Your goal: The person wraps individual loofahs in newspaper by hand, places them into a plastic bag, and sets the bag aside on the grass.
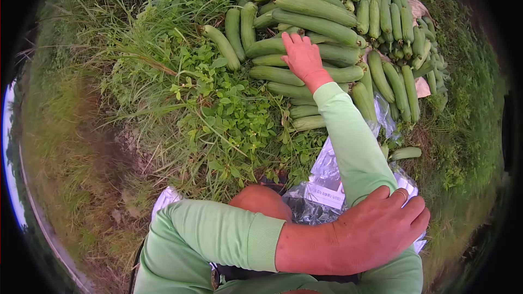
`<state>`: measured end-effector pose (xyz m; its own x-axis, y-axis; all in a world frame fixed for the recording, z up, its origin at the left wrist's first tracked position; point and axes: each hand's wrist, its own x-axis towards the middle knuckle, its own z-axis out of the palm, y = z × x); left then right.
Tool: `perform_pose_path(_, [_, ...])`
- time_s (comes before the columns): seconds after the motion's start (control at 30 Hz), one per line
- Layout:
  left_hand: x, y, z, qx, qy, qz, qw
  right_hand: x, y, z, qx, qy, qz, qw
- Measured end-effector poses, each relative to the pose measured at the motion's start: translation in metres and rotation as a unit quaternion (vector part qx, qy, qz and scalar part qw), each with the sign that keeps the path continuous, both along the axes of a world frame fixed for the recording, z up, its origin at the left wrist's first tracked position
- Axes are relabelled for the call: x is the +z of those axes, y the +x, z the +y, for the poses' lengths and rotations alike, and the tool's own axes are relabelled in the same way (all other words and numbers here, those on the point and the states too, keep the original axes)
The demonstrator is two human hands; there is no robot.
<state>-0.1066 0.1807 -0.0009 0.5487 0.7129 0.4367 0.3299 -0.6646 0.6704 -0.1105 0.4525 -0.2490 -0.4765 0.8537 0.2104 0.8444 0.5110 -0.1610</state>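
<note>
My right hand [304,61] lies palm down on the long green sponge gourds [265,47] at the left of the pile, its fingers a little apart. It holds none of them up. The gourds beneath it are stacked sideways, their ends partly hidden by the hand and wrist. Close to my body, my left hand [376,231] crosses over to my right arm. Its fingers curl around the light green right sleeve [359,152] near the elbow, with a ring on one finger. The fingertips and palm of the left hand are hidden.
More gourds [387,16] stand packed in rows at the upper right. A single gourd [406,153] lies apart on the ground. Clear plastic wrapping with a white printed label [325,195] lies by my knees. Leafy weeds [229,103] and grass grow on the left.
</note>
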Motion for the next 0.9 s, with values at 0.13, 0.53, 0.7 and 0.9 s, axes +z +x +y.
perform_pose_path(0.13, [0.001,-0.001,0.007,0.000,0.006,-0.021,1.000,-0.007,-0.009,0.010,-0.011,-0.008,-0.057,0.998])
perform_pose_path(0.53, [-0.022,-0.004,0.032,0.076,0.028,0.075,0.994,0.081,0.160,-0.100,-0.276,-0.359,0.381,0.806])
perform_pose_path(0.7, [-0.041,0.005,0.032,0.073,0.003,0.276,0.958,0.148,0.265,-0.220,-0.260,-0.374,0.456,0.764])
perform_pose_path(0.9, [-0.080,0.074,0.004,-0.070,-0.167,0.231,0.956,0.169,0.326,-0.317,-0.272,-0.368,0.501,0.734])
